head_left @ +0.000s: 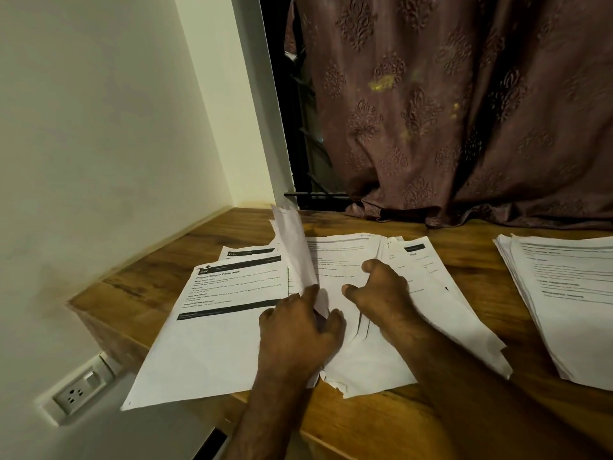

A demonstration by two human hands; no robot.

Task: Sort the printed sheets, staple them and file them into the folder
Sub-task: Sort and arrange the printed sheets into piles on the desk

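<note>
On the wooden table [381, 423], your left hand [298, 333] pinches a lifted sheet [297, 250] off the middle pile [371, 356] for sorting, while your right hand [381, 290], fingers loosely curled, pins that pile flat.

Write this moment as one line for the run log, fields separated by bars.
phase: sorting | left hand: pinches lifted sheet | right hand: rests curled on middle pile | stapler, folder: not in view
</note>
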